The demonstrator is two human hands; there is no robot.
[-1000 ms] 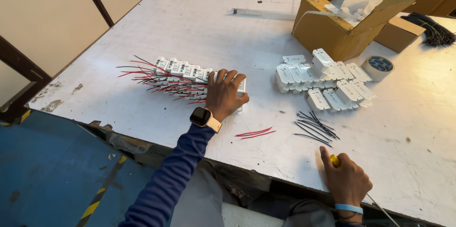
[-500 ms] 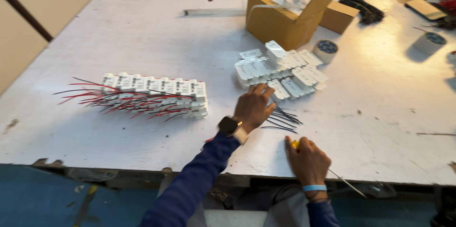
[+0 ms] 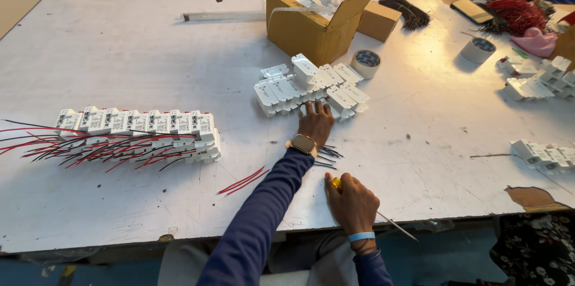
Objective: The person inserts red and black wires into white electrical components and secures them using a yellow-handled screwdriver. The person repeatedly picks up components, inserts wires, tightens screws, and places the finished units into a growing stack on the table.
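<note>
Progress looks decent from where I'm standing. Over on the left there's a neat double row of white modules (image 3: 141, 124) already sitting with red and black wires (image 3: 66, 148) sticking out of them, so I'd call that the finished batch. Just right of it a few loose red wires (image 3: 242, 180) lie on the white table (image 3: 150, 52).

Middle of the table: the left hand (image 3: 315, 121) is stretched out, fingers loosely bent with the tips touching the near edge of the unwired pile of white modules (image 3: 311, 88), not really pinching one as far as I can see. Some black wires (image 3: 326, 155) lie right under the wrist. The right hand (image 3: 353, 202) sits at the table's near edge, closed around a yellow-handled screwdriver (image 3: 383, 219) with the thin shaft poking out to the right.

Behind the pile is an open cardboard box (image 3: 311, 22) and a tape roll (image 3: 366, 62). Farther right, more white modules (image 3: 542, 155) are lying around, so my guess is plenty remains.
</note>
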